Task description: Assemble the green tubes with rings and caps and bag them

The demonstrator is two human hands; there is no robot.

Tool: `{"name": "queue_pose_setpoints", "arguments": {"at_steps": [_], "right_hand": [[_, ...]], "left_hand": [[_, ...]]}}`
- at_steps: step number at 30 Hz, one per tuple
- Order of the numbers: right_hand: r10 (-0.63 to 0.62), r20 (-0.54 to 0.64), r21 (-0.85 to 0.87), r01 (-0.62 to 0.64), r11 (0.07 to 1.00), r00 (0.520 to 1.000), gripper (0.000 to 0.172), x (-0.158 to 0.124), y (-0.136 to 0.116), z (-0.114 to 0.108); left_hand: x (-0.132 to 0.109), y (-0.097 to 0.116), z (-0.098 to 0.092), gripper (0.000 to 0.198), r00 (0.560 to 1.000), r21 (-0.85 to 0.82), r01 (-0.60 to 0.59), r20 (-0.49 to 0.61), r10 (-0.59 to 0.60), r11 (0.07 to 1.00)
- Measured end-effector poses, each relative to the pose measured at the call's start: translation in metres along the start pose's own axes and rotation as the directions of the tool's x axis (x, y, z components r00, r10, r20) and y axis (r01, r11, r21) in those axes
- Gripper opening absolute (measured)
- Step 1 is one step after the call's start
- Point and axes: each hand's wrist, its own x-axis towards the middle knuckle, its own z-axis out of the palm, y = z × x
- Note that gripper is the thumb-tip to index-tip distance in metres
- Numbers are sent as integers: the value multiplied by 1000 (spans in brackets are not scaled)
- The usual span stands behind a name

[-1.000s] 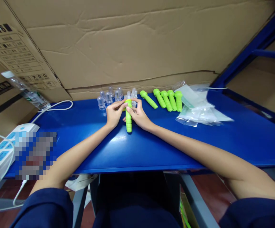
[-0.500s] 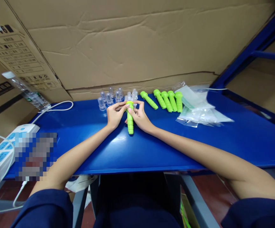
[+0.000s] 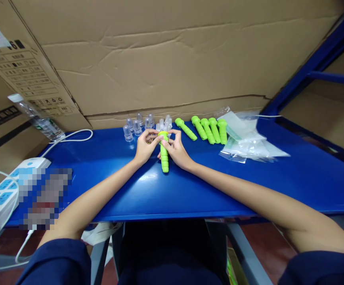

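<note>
Both of my hands hold one lime-green ribbed handle over the middle of the blue table. Its wide end points away from me and its narrow end towards me. My left hand pinches it near the wide end with thumb and fingers. My right hand grips it from the other side, thumb lying along the top. Some fingertips are hidden behind the handle. Just beyond my hands stand several clear plastic caps. To the right lie several more green handles, one of them apart from the group.
Clear plastic bags are piled at the right on the blue table. On the left are a water bottle, a white power strip, cables and a blurred-out object. A cardboard wall closes the back.
The whole view has shifted slightly, with the scene sitting lower. Both hands stay on the green handle, with only small changes in the fingers.
</note>
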Motion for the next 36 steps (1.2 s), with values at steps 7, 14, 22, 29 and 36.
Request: {"name": "queue_pose_setpoints", "arguments": {"at_steps": [7,14,22,29,36], "right_hand": [[2,16,1,-2,1000,1000,53,-1,3,-2],[2,8,-4,-2,1000,1000,53,0,6,-3],[-28,-32,-5,28,1000,999,58,0,4,-1],[-21,-19,11,22,1000,1000,54,1,6,-2],[-22,8,29,22,999,1000,54,2,9,-5]], "left_hand": [[1,-2,-1,43,998,-15,37,56,-36,999],[0,0,-2,34,994,90,-49,98,40,995],[-3,-3,2,39,997,-18,-33,65,34,999],[-3,-2,2,38,995,-4,-40,92,40,999],[-1,-8,0,34,993,22,-58,103,56,998]]}}
